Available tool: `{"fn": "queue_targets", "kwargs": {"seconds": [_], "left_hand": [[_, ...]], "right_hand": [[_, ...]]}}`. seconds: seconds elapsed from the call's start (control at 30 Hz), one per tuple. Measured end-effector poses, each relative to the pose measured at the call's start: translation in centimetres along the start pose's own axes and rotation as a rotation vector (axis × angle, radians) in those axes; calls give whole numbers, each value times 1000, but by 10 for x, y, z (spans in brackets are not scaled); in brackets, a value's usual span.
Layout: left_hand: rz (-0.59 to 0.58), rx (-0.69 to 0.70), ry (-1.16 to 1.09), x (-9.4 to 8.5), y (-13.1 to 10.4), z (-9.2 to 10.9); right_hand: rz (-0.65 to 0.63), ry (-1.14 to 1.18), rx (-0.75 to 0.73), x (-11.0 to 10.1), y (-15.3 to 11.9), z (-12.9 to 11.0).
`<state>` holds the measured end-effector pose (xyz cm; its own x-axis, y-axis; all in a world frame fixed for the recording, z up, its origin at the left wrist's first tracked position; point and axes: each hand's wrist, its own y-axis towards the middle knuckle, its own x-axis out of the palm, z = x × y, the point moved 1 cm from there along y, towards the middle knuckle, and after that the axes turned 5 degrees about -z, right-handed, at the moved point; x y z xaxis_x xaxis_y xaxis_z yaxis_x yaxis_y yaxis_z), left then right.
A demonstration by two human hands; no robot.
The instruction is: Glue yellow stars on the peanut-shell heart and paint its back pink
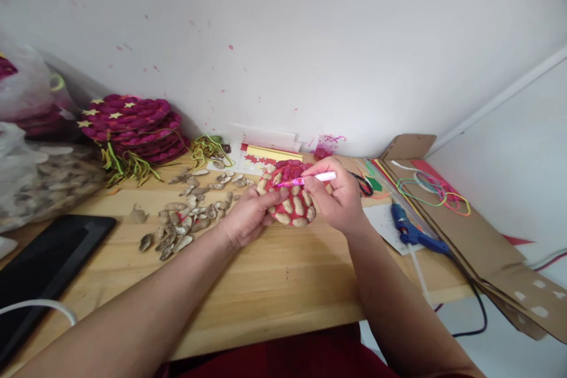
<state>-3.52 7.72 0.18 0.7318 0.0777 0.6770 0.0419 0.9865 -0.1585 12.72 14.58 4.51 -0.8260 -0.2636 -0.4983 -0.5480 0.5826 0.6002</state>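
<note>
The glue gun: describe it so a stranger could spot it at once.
Start at the wooden table and go to its right edge, past the right hand holding a pink pen. There the glue gun lies on white paper beside flat cardboard. It is the only blue thing, with a black cord trailing off the edge.

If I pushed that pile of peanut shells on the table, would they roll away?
Probably not far. The peanut shells look like open, curved halves lying flat, so they would likely slide and scatter. They seem thin and light, so a hard push might crack some.
</note>
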Motion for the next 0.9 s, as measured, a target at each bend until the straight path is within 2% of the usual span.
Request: {"fn": "queue_targets", "kwargs": {"seconds": [0.13, 0.3, 0.47, 0.57, 0.73, 0.9], "left_hand": [[18, -19, 18, -2, 1, -1], [-15, -32, 19, -3, 1, 0], [-30, -58, 13, -5, 2, 1], [-9, -62, 22, -5, 2, 0], [-4, -61, 42, -5, 2, -1], [-13, -40, 67, -5, 2, -4]], "right_hand": [[30, -15, -8, -2, 0, 4], [-10, 57, 40, 0, -2, 5], [45, 29, 13, -2, -1, 7], [7, 78, 39, -2, -1, 7], [26, 19, 45, -1, 0, 7], [4, 121, 76, -1, -2, 12]]}}
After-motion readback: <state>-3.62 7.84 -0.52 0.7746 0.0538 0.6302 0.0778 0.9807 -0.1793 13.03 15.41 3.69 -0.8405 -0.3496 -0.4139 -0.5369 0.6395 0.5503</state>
